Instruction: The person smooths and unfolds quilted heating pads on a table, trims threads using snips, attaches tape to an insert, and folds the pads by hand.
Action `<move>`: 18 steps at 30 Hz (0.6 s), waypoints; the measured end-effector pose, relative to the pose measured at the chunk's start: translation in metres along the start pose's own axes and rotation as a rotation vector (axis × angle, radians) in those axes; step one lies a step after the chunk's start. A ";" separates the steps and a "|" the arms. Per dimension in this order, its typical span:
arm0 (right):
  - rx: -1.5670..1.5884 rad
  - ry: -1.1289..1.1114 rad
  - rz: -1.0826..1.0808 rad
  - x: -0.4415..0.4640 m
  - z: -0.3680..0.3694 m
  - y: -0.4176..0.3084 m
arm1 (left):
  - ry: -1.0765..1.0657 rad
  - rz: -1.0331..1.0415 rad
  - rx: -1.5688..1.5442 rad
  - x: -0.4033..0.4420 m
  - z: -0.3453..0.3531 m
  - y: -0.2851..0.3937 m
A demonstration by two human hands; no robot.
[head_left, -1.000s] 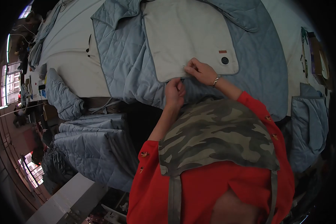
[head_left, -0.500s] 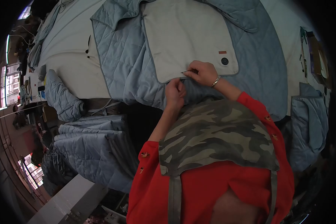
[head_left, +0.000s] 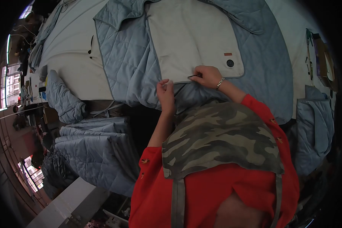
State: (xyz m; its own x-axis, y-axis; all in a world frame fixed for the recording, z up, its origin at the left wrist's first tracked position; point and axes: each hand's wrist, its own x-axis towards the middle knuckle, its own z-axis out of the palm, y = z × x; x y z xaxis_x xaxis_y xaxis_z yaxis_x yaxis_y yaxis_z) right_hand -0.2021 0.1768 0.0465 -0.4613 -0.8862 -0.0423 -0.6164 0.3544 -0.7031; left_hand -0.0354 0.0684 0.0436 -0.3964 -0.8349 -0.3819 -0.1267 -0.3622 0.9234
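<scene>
A blue-grey quilted piece (head_left: 266, 57) lies spread on the table, with a cream fabric panel (head_left: 193, 38) edged in grey binding on it. In my right hand (head_left: 208, 77) is a small dark pointed tool (head_left: 193, 76), its tip by the panel's lower binding; its exact kind is too small to tell. My left hand (head_left: 165, 93) is at the panel's lower left corner, fingers curled and closed on the quilted fabric there, though the grip is partly hidden. A round black button-like control (head_left: 230, 63) and a small brown label (head_left: 227, 54) sit at the panel's lower right.
Folded quilted pieces (head_left: 95, 152) are stacked at lower left, with a rolled one (head_left: 62, 98) above them. More quilted fabric (head_left: 313, 129) hangs at the right, below a cardboard box (head_left: 326, 60). White cloth (head_left: 72, 45) covers the table. A camouflage apron (head_left: 220, 140) covers my front.
My left hand has shifted left along the lower binding to the panel's corner, away from my right hand. My right hand has moved slightly, still holding the dark tool.
</scene>
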 end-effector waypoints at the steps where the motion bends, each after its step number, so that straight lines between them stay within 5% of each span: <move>1: 0.005 -0.017 0.003 0.000 -0.001 -0.001 | 0.000 0.001 -0.001 0.006 -0.006 -0.007; 6: 0.014 -0.022 0.023 0.000 -0.003 -0.002 | -0.115 0.133 0.530 0.027 -0.031 -0.040; 13: 0.029 -0.114 0.084 0.003 -0.007 -0.007 | -0.140 0.113 0.516 0.047 -0.040 -0.059; 16: 0.026 -0.087 0.078 0.002 -0.004 -0.006 | -0.202 0.021 0.375 0.045 -0.045 -0.050; 18: 0.022 -0.060 0.061 0.002 -0.001 -0.005 | -0.181 -0.074 0.017 0.040 -0.046 -0.041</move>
State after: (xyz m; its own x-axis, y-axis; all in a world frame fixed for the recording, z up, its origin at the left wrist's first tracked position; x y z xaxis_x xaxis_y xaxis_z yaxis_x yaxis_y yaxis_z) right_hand -0.2011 0.1740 0.0506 -0.4584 -0.8796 -0.1275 -0.5736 0.4024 -0.7135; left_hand -0.0043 0.0304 -0.0111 -0.5424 -0.7172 -0.4376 -0.1766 -0.4119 0.8940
